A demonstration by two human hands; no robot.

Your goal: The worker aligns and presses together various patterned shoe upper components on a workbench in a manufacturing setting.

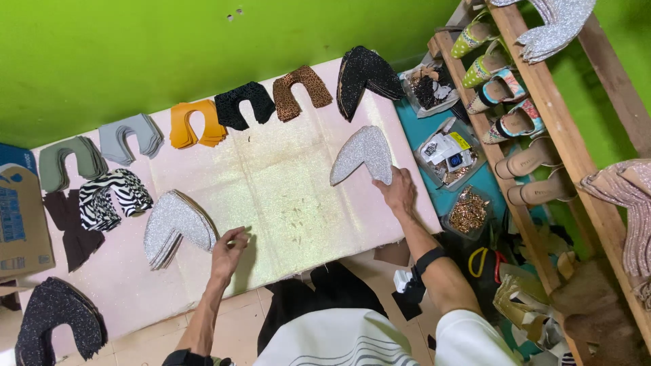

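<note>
Both hands lie low in frame: left hand (227, 247) loosely curled, empty, beside the silver stack (175, 227); right hand (398, 190) flat, pinning the silver glitter piece (363, 154) at centre right; press evenly on the tabletop (271, 169)

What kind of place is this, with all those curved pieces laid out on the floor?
Probably a small shoemaking workshop. Stacks of cut shoe uppers, like the silver glitter stack by the left hand, lie on a pale sheet, the right hand touches another silver piece, and a wooden rack holds finished shoes.
</note>
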